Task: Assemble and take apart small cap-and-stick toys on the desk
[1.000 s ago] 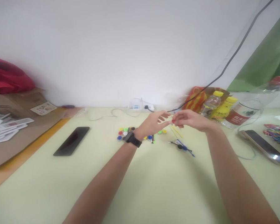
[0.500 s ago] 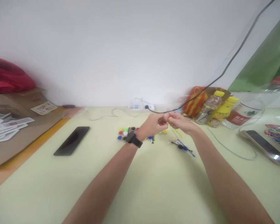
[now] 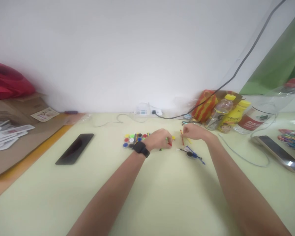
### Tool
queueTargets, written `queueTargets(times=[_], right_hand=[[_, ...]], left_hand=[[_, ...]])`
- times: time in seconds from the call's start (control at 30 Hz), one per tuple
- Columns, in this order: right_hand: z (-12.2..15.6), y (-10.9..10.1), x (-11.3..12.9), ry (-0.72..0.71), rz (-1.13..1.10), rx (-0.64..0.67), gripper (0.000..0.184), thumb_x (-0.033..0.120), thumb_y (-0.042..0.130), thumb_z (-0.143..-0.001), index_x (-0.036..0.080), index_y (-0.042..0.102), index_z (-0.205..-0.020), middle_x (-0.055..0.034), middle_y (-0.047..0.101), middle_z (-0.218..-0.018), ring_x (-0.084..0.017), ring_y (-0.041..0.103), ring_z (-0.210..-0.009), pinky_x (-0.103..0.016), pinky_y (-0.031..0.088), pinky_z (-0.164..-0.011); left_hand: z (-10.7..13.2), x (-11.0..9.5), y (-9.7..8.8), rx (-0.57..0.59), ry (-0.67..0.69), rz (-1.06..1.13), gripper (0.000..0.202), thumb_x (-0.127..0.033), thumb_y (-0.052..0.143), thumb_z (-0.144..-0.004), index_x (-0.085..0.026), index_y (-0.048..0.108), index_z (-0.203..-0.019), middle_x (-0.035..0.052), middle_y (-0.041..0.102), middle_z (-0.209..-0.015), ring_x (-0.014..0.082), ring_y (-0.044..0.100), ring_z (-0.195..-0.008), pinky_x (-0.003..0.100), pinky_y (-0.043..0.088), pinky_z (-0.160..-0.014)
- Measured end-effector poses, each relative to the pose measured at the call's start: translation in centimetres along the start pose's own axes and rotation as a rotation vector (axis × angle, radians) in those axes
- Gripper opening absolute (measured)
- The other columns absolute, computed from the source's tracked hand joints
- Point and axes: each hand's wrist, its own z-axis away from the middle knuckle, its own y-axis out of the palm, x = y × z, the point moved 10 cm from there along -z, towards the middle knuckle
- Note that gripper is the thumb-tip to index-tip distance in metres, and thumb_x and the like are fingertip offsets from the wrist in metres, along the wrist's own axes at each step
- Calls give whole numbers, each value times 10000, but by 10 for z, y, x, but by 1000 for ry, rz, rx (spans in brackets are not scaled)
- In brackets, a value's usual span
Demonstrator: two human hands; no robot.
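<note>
My left hand (image 3: 159,139), with a black watch on its wrist, rests low on the pale green table (image 3: 147,196) with its fingers curled round a small red piece at the fingertips. My right hand (image 3: 194,131) pinches the top of a thin red stick (image 3: 181,137) that points down toward the table. A cluster of small coloured round pieces (image 3: 134,139) lies just left of the left hand. A joined black and blue stick figure (image 3: 193,154) lies on the table below the right hand, with yellow sticks beside it.
A black phone (image 3: 75,148) lies to the left, a second phone (image 3: 276,153) to the right. Bottles (image 3: 229,115) and an orange bag stand at the back right by a power strip (image 3: 147,111). A cardboard box with papers (image 3: 12,127) sits far left.
Both hands have come down from mid-air to the table and moved apart. The right hand now holds the red stick alone; the left has dropped beside the coloured pieces.
</note>
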Motion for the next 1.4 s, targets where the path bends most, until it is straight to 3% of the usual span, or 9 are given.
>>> queueTargets(times=[0.17,0.33,0.5,0.63,0.8,0.97,1.23,1.4], right_hand=[[33,26,2,-64,-75,462,342,523,807,-689,203,721,-604,-75,754,-721,-219,640,-723,-295,415,-608],[42,42,7,-67,-127,616,184,377,794,-579,207,787,-650,-62,776,-734,-202,635,-714,-267,410,-576],[41,37,6,-38,-68,595,139,286,692,-591,212,783,-664,-60,791,-799,-195,625,-727,-267,420,-577],[43,30,4,-5,-64,557,150,299,707,-620,214,782,-719,-75,788,-819,-210,635,-717,-294,439,-588],[36,19,24,-126,-113,418,216,383,748,-691,238,792,-846,-68,788,-958,-264,698,-871,-323,495,-693],[31,35,28,-151,-26,504,323,434,800,-651,211,775,-883,-57,782,-1075,-278,702,-973,-302,493,-774],[29,36,25,-125,12,487,273,394,765,-680,196,773,-868,-57,776,-976,-274,684,-922,-303,459,-712],[32,9,25,-97,-153,335,239,420,737,-754,198,753,-844,-64,772,-928,-259,675,-895,-301,462,-691]], left_hand=[[3,6,-8,-100,-1,-115,184,-255,740,-796,-227,778,-974,57,738,-1045,255,653,-1046,341,521,-887],[3,5,-6,-116,18,-164,149,-257,705,-849,-217,755,-983,72,705,-1062,262,626,-1062,352,514,-898],[3,2,-10,-162,12,-192,291,-325,697,-887,-214,727,-1154,89,691,-1182,274,620,-1098,376,508,-944],[2,3,1,-103,-9,-214,336,-340,650,-928,-221,724,-1233,100,697,-1172,275,641,-1085,373,512,-933],[1,1,6,-75,-3,-269,349,-303,612,-938,-216,732,-1254,114,697,-1155,285,646,-1089,374,514,-920],[1,-2,6,-72,11,-306,357,-298,603,-935,-208,727,-1258,119,702,-1143,296,636,-1094,385,521,-916],[3,-3,-17,-141,-14,-195,360,-330,656,-933,-194,700,-1263,107,689,-1253,297,604,-1185,409,513,-994],[4,-12,-39,-278,49,-58,238,-286,667,-930,-195,722,-1143,82,723,-1185,250,649,-1090,383,523,-965]])
